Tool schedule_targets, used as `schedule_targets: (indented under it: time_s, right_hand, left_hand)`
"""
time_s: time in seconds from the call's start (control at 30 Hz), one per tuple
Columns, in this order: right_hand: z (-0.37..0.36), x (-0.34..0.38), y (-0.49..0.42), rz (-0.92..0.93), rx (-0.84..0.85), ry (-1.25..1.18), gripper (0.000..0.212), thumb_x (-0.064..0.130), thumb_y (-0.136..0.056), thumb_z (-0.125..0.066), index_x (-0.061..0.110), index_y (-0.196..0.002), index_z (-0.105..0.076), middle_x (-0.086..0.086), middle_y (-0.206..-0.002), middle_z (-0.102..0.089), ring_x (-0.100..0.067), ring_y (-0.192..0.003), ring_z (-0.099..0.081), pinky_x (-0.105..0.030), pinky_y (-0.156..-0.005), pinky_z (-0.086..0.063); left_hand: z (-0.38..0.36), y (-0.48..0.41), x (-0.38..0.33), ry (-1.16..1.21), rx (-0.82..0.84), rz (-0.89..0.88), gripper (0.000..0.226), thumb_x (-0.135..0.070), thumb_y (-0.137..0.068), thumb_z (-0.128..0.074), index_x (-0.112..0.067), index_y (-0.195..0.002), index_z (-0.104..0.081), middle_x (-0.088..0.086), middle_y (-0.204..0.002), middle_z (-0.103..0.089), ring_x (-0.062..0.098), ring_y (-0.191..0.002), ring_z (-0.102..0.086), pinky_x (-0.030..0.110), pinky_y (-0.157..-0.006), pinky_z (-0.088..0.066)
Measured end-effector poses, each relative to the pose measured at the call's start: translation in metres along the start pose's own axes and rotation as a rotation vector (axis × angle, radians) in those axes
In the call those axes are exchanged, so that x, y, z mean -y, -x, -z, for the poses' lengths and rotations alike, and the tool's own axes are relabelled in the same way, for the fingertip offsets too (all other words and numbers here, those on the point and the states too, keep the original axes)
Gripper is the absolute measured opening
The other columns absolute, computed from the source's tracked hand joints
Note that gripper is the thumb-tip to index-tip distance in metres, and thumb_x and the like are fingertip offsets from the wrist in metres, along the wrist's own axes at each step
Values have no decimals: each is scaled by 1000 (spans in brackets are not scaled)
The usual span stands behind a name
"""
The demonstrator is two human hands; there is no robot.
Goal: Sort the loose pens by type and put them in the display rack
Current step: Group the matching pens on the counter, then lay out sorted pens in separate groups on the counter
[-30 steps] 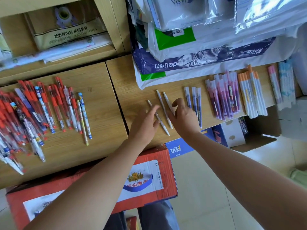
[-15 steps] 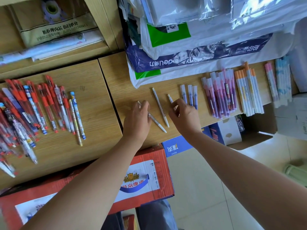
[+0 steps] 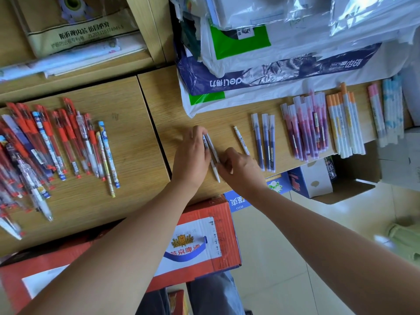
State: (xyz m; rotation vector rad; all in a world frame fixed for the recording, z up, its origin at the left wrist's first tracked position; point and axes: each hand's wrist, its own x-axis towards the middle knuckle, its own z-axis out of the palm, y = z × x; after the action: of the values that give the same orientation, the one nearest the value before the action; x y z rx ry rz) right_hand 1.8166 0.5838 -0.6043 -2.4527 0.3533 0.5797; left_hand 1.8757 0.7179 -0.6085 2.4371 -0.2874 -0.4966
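Two white pens (image 3: pixel 211 148) lie side by side on the wooden desk (image 3: pixel 172 110). My left hand (image 3: pixel 191 155) grips them near their upper ends, fingers curled over them. My right hand (image 3: pixel 242 170) pinches the same pens lower down with its fingertips. One more white pen (image 3: pixel 241 140) lies alone just to the right. Beyond it are three blue pens (image 3: pixel 264 142), a purple-red group (image 3: pixel 304 128), orange-capped white pens (image 3: pixel 343 123), pink-capped pens (image 3: pixel 377 112) and pale blue pens (image 3: pixel 393 108). A loose pile of red pens (image 3: pixel 45 144) covers the left desk. No display rack is in view.
Plastic bags of stock (image 3: pixel 272 64) crowd the back of the right desk. A wooden shelf (image 3: pixel 147 30) with paper packs stands at the back left. Below the desk edge sit a red carton (image 3: pixel 204 246) and an open cardboard box (image 3: pixel 341 187) on the tiled floor.
Two white pens that lay apart and slanted have been drawn together between my hands. My right hand moved left off the third white pen, which now lies alone.
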Motion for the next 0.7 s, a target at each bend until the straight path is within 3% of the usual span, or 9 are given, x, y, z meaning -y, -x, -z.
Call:
schedule_targets:
  time_s: [0.17,0.3,0.53,0.63,0.7]
  right_hand:
    - [3,5,-6,-41,-37,-44,18,31,-90,-57,13,-92,-59,-1,-75,-65,-24,-67,-61,-37,-58,-51]
    - [8,9,-12,-23,-74,33,16,32,-90,-58,15,-88,-60,4,-70,-62,-20,-63,-58,-26,-54,-39]
    - [9,42,-24,98,-119,-30,7,24,-84,-64,17,-87,-61,8,-75,-61,-11,-63,-55,-29,-58,-46]
    - [-6,85,-26,225,-45,-123,9,22,-83,-64,16,-90,-62,7,-78,-59,-9,-65,-52,-31,-67,-49]
    - [-23,122,-24,305,37,-154,14,20,-83,-65,15,-96,-62,5,-84,-58,-12,-63,-54,-30,-65,-48]
  left_hand:
    - [6,8,9,1,13,20,44,-3,-80,-66,-3,-121,-50,15,-113,-55,30,-85,-63,35,-70,-50]
    - [17,15,16,-45,27,35,37,-8,-83,-63,-6,-119,-53,13,-111,-54,27,-83,-61,33,-60,-46]
    - [56,40,51,-88,-27,9,16,-10,-85,-59,-13,-101,-60,3,-98,-55,19,-87,-57,32,-68,-48]
    - [82,59,76,-180,-120,22,15,-7,-80,-62,-14,-93,-61,2,-90,-57,23,-88,-55,35,-73,-45]
    - [103,74,96,-243,-185,78,14,-10,-79,-62,-16,-91,-62,0,-90,-58,25,-92,-53,37,-76,-42]
